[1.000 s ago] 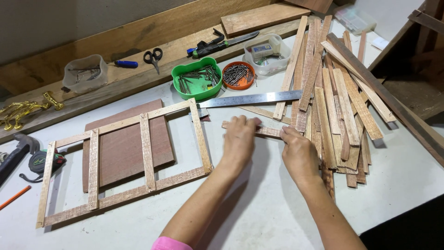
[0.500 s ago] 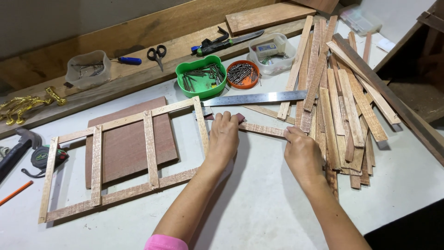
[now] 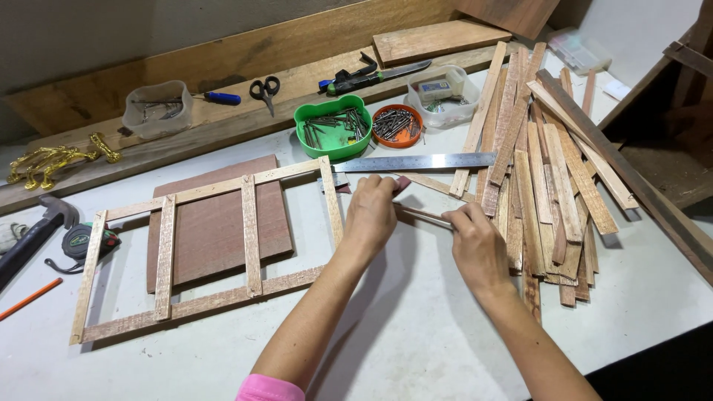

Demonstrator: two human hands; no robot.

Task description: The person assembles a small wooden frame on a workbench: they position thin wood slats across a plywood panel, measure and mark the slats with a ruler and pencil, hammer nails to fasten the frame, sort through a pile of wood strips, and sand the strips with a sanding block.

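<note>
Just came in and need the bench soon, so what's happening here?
A person is working a thin wooden strip on the white table. The left hand presses on it with a small reddish block under the fingertips; the right hand pinches its other end. A ladder-like wooden frame lies to the left, a steel ruler just beyond, and a pile of strips to the right.
</note>
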